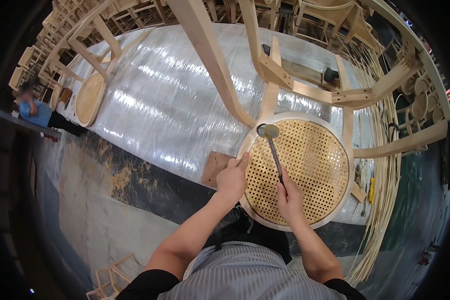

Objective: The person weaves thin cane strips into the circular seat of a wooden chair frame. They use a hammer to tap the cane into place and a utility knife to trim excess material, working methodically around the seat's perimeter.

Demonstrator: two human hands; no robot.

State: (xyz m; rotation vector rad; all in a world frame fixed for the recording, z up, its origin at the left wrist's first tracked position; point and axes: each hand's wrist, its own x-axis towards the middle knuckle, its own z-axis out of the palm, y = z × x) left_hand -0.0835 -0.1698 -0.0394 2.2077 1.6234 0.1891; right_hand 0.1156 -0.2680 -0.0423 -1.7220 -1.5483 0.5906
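A pale wooden chair lies in front of me, its round seat frame (349,186) filled with woven cane webbing (315,160). My right hand (289,199) is wrapped round the dark handle of a mallet (269,131). The mallet's yellowish head is over the far left part of the seat rim, near a chair leg (220,82); I cannot tell whether it touches. On the seat's left edge sits my left hand (231,179), closed at the rim, with a finger pointing along the frame toward the mallet head. Its lower fingers are partly hidden.
Plastic film (165,110) covers the worktable. A brown wooden block (216,169) lies left of the seat. Long cane strips (385,200) and a yellow-handled tool (371,190) are on the right. Another cane-seated chair (91,97) and a person in blue (37,112) are far left.
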